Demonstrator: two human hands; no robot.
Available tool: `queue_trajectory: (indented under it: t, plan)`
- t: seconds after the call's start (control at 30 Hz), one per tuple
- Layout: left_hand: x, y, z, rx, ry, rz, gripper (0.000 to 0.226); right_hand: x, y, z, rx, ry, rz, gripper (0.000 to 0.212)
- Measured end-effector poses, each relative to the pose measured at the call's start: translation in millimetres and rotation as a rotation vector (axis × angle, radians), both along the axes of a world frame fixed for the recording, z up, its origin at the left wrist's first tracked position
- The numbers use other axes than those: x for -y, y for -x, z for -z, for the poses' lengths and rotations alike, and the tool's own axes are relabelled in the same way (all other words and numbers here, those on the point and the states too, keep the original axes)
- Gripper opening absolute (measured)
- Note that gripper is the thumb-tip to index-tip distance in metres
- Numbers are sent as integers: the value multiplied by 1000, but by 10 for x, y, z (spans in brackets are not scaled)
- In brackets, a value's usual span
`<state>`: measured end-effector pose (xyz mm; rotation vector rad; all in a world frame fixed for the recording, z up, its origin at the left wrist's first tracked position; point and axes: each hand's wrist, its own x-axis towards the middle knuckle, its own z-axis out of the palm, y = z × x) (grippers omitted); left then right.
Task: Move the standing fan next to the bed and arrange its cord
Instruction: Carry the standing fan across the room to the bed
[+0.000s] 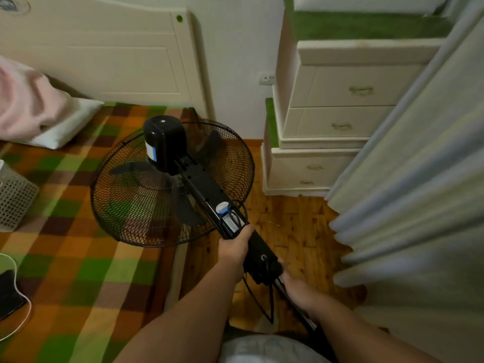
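The black standing fan [167, 153] is tilted forward, its mesh head hanging over the edge of the bed [86, 271], which has a green, orange and brown checked cover. My left hand [234, 246] grips the fan's neck just below the control panel. My right hand [294, 282] grips the metal pole lower down. The black cord [271, 297] leaves the neck and hangs in loops between my arms over the wooden floor. The fan's base is hidden below the frame.
A cream stepped drawer unit [337, 106] stands at the right by a wall socket [266, 79]. A pale curtain [419, 205] hangs at the far right. On the bed lie a white pillow [65, 124], pink cloth, a perforated basket [13, 195] and a dark device with a white cable.
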<state>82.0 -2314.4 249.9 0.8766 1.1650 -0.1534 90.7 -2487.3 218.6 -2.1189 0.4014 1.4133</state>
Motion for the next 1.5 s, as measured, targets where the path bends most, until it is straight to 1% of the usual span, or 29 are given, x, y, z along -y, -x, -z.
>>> queue_trajectory:
  t: [0.1,0.2,0.33,0.4,0.53,0.63,0.7,0.83,0.9,0.97,1.1,1.23,1.3,1.37,1.4,1.43,1.5]
  plan:
    - [-154,-202,35,12,14,-19,66,-177,-201,-34,25,23,-16,106]
    - [-374,-467,71,37,15,-5,61,-415,-462,-85,28,49,-39,110]
    - [-762,-840,98,55,7,11,47,-787,-789,-102,56,40,-4,96]
    - [-983,-1002,98,65,5,22,44,-1002,-929,-103,72,36,15,93]
    - [-1462,-1248,120,72,16,31,59,-1488,-1118,-103,67,32,62,95]
    - [-1802,-1345,110,61,27,60,66,-1831,-1217,-90,65,39,76,100]
    - [-1971,-1419,112,69,21,76,69,-1989,-1291,-62,75,33,115,100]
    - [-2186,-1565,97,88,10,98,66,-2193,-1451,-34,76,53,158,113]
    - [-2273,-1589,110,96,28,98,61,-2288,-1487,-20,74,39,170,110]
    - [-2356,-1596,130,94,40,83,55,-2366,-1527,-5,68,14,171,113]
    - [-2481,-1654,108,97,39,23,58,-2507,-1665,7,87,-15,135,100]
    - [-2572,-1732,61,84,14,-18,55,-2609,-1837,0,90,27,73,97]
    - [-2614,-1768,66,80,12,-56,52,-2665,-1929,8,77,38,41,102]
    - [-2652,-1824,70,87,2,-98,50,-2718,-2036,25,66,45,-10,120]
    - [-2662,-1856,61,90,1,-117,51,-2736,-2091,36,60,47,-33,131]
    - [-2663,-1899,54,87,-1,-141,54,-2745,-2165,71,51,43,-57,138]
    - [-2674,-1955,33,85,-11,-172,61,-2762,-2271,121,45,55,-64,140]
